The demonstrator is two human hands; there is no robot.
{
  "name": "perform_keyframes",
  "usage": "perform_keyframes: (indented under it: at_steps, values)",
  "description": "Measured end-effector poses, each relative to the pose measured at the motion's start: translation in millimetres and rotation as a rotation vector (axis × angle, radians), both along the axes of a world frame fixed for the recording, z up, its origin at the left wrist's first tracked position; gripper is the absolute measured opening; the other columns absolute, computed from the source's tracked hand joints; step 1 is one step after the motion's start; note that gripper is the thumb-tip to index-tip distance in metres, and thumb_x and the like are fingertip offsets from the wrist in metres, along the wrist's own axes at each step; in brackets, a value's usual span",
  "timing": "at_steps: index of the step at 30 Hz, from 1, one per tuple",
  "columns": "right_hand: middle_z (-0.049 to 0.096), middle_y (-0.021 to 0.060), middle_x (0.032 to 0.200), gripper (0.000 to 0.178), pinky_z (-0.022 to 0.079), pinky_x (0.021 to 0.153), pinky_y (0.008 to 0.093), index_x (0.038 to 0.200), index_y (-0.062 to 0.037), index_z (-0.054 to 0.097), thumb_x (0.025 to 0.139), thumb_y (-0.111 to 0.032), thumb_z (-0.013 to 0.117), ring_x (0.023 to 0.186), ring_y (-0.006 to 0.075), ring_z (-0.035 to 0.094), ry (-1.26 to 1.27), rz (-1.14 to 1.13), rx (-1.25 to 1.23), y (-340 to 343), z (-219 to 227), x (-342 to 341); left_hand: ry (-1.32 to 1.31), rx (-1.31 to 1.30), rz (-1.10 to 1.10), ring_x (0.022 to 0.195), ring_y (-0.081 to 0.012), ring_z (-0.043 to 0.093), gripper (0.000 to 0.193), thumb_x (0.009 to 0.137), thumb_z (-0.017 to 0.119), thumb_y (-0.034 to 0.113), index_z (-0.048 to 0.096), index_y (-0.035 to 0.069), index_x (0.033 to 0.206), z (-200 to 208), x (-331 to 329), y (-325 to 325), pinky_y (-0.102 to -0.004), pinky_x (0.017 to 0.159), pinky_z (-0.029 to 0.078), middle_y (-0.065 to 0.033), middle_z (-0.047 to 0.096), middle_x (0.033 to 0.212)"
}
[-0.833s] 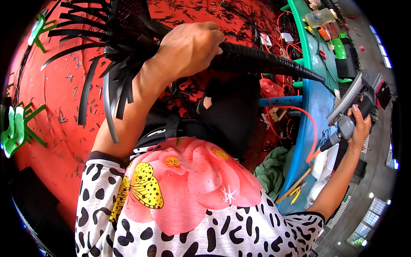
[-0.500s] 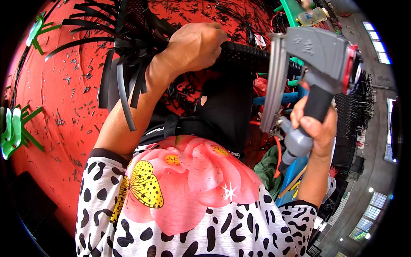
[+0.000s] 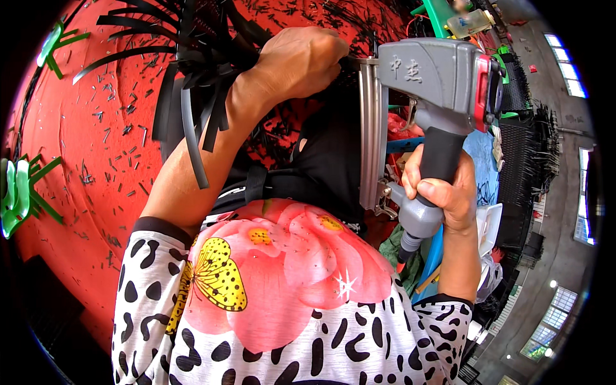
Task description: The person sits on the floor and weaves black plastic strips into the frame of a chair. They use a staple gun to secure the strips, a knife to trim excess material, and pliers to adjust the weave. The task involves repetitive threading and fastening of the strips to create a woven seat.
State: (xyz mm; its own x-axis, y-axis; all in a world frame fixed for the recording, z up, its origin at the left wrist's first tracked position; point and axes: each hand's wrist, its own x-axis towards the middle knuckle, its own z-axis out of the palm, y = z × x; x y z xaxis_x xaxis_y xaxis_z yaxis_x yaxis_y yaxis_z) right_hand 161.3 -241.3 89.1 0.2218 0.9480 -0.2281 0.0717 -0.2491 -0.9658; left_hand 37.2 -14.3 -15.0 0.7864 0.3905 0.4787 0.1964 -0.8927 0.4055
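My left hand (image 3: pixel 301 61) is closed in a fist at the upper middle, on the edge of a black strip-woven frame. Its fingertips are turned away, so the exact grip is hidden. Loose black plastic strips (image 3: pixel 199 61) fan out from the work to the left, and some hang over my left forearm. In my right hand (image 3: pixel 449 196) is a grey pneumatic staple gun (image 3: pixel 427 70), held by its black handle. Its nose and upper magazine end are close beside my left fist, near the frame; I cannot tell whether they touch it.
Black offcuts (image 3: pixel 128 154) litter the red floor covering (image 3: pixel 83 212). Green plastic stools (image 3: pixel 25 192) stand at the left. To the right are a clear bottle (image 3: pixel 468 24), a white tray (image 3: pixel 489 228), green cloth (image 3: pixel 391 247) and stacked black woven pieces (image 3: pixel 516 173).
My right hand has brought the staple gun left, nearer to my left fist. My left hand has shifted slightly up and right, still closed.
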Motion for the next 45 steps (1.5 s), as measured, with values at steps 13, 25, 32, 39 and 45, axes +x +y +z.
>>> perform_keyframes:
  at_steps: [13, 25, 32, 39, 45]
  values:
    - [0.057, 0.0072, 0.070, 0.022, 0.046, 0.058, 0.0273, 0.079, 0.0002, 0.056, 0.066, -0.016, 0.066, 0.060, 0.0138, 0.056, -0.038, 0.010, -0.058, 7.3, 1.9, -3.5, -0.036, -0.037, 0.009, 0.076, -0.0372, 0.061, 0.039, 0.073, 0.061, 0.012, 0.051, 0.009, 0.111, 1.6, 3.1, -1.9, -0.0479, 0.065, 0.048, -0.0154, 0.063, 0.079]
    - [0.057, 0.0064, 0.067, 0.048, 0.045, 0.060, 0.0266, 0.113, 0.0090, 0.050, 0.073, -0.015, 0.063, 0.059, 0.0128, 0.056, -0.056, -0.049, -0.172, 14.2, 19.1, -12.1, -0.126, -0.048, -0.077, 0.066, -0.0359, 0.057, 0.038, 0.071, 0.056, -0.002, 0.052, -0.008, 0.108, 3.7, -5.2, -5.8, -0.0425, 0.057, 0.047, -0.0189, 0.056, 0.073]
    - [0.056, 0.0071, 0.065, 0.041, 0.045, 0.059, 0.0277, 0.106, 0.0070, 0.053, 0.074, -0.017, 0.062, 0.058, 0.0140, 0.056, -0.087, -0.034, -0.171, 13.3, 18.4, -11.3, -0.307, 0.084, -0.152, 0.065, -0.0367, 0.055, 0.050, 0.071, 0.049, -0.003, 0.042, -0.015, 0.119, -3.7, -1.2, -1.9, -0.0422, 0.060, 0.046, -0.0209, 0.055, 0.069]
    - [0.054, 0.0082, 0.069, 0.044, 0.045, 0.058, 0.0292, 0.108, 0.0067, 0.051, 0.072, -0.017, 0.062, 0.057, 0.0163, 0.055, -0.003, -0.119, -0.050, 2.5, 7.8, -12.8, -0.486, 0.346, -0.145, 0.064, -0.0356, 0.054, 0.052, 0.072, 0.049, -0.003, 0.039, -0.016, 0.122, -4.7, 5.1, -0.7, -0.0416, 0.059, 0.046, -0.0200, 0.053, 0.070]
    - [0.053, 0.0099, 0.070, 0.060, 0.045, 0.056, 0.0286, 0.120, 0.0088, 0.044, 0.070, -0.017, 0.064, 0.057, 0.0170, 0.054, -0.016, -0.320, 0.091, -26.5, 15.3, -3.8, -0.443, 0.329, -0.216, 0.063, -0.0287, 0.055, 0.048, 0.075, 0.050, -0.005, 0.044, -0.014, 0.122, -17.6, 9.3, 6.0, -0.0358, 0.060, 0.046, -0.0158, 0.055, 0.073]
